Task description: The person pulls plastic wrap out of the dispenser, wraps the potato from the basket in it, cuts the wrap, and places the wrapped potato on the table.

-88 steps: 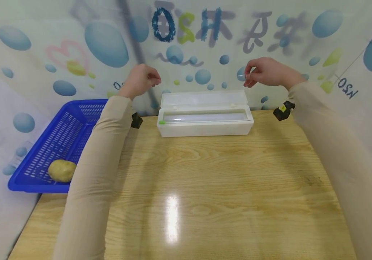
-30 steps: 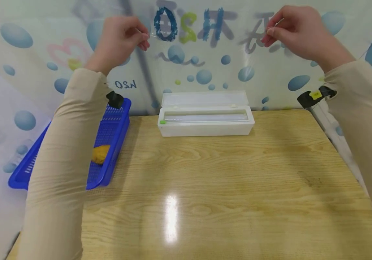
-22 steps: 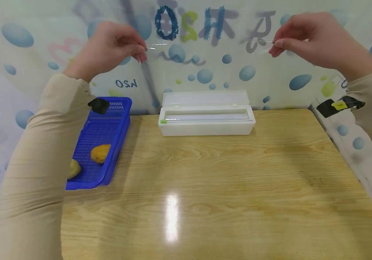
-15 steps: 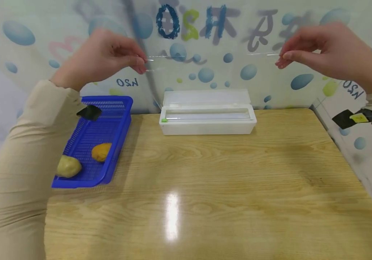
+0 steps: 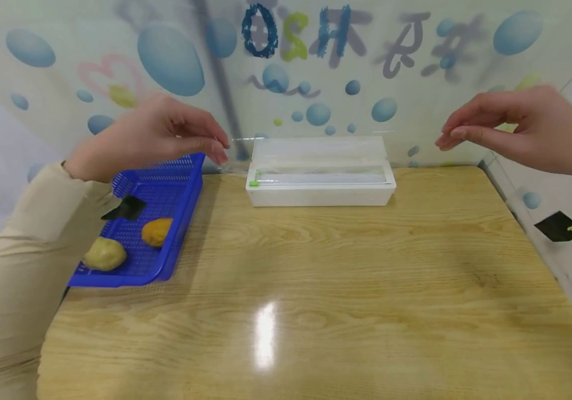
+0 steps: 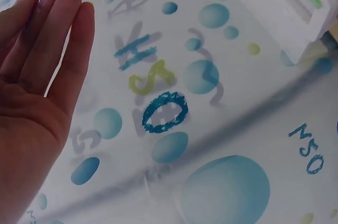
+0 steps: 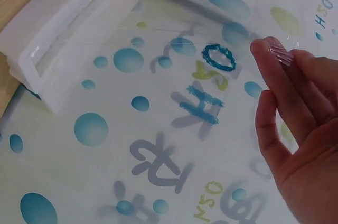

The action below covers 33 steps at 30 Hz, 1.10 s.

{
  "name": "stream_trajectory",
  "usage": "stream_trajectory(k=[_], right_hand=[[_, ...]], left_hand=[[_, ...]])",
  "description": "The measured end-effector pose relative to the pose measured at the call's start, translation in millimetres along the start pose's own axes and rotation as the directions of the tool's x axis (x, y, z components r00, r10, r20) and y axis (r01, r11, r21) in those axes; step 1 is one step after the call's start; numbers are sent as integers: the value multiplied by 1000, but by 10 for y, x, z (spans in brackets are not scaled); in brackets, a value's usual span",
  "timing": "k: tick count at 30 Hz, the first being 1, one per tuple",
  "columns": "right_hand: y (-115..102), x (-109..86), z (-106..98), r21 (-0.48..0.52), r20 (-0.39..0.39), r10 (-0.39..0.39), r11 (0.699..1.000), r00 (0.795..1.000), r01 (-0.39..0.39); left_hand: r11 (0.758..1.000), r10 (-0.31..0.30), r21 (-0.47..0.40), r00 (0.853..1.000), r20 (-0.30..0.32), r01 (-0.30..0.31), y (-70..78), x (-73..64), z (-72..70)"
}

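1. the left hand (image 5: 148, 136) pinched one edge of a sheet of clear film (image 5: 238, 154) between thumb and fingertips; a gleam of it showed there in the left wrist view.
2. the right hand (image 5: 528, 128) had a like grip, with creased film caught between thumb and fingers.
3. the hands were held well apart at about one level, presumably to keep the sheet spread and stop it folding onto itself. whether its lower end was joined to the roll could not be told.
4. behind the film the white box (image 5: 320, 196) sat at the far side of the bench (image 5: 326, 300), its lid (image 5: 319, 148) tipped back, likely so the film could come out freely. a green tab (image 5: 254, 183) lay at the left end of its front edge.
5. the blue basket (image 5: 178, 239) stood to the left, probably to keep the potato (image 5: 105, 254) and the lumpy yellow thing (image 5: 157, 232) within reach yet out of the film's way.
6. against half a second earlier, both hands were lower, and the film's top edge had dropped from the wall's bubbles to about the lid's top. box, basket and contents had stayed put.
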State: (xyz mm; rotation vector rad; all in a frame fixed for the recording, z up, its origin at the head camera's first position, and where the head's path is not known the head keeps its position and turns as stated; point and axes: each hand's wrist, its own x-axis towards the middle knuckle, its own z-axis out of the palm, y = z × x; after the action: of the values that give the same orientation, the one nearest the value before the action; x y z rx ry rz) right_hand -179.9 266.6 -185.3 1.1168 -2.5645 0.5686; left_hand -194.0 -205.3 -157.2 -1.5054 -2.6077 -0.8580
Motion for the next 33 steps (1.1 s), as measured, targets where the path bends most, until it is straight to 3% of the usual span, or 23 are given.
stream_trajectory(k=[4, 8, 11, 15, 17, 22, 27, 30, 33], right_hand=[[-46, -100, 75, 55, 76, -60, 997, 995, 56], [-97, -187, 209, 199, 204, -106, 978, 973, 65], [-123, -243, 358, 349, 330, -134, 937, 935, 12], [-132, -346, 611, 477, 447, -178, 877, 877, -64], [-136, -405, 751, 503, 482, -195, 860, 854, -87], [-167, -539, 1098, 511, 541, -225, 853, 810, -104], [-221, -696, 1423, 492, 555, -238, 866, 797, -84], [-247, -789, 1591, 466, 545, -243, 884, 803, -48], [-278, -865, 1720, 414, 518, -258, 910, 815, 25]], left_hand=[[992, -3, -128, 993, 115, 18, -3, -84, 132], [972, -64, -203, 960, 272, 122, -21, -165, 359], [961, -85, -212, 918, 387, 179, -65, -220, 595], [960, -55, -213, 871, 488, 180, -135, -287, 962], [966, -31, -204, 857, 515, 158, -170, -318, 1147], [976, -10, -176, 830, 558, 130, -232, -406, 1540], [985, 1, -139, 816, 578, 98, -273, -539, 1862], [994, -8, -88, 826, 564, 69, -258, -620, 1992], [998, -57, 14, 840, 539, 58, -211, -687, 2085]])
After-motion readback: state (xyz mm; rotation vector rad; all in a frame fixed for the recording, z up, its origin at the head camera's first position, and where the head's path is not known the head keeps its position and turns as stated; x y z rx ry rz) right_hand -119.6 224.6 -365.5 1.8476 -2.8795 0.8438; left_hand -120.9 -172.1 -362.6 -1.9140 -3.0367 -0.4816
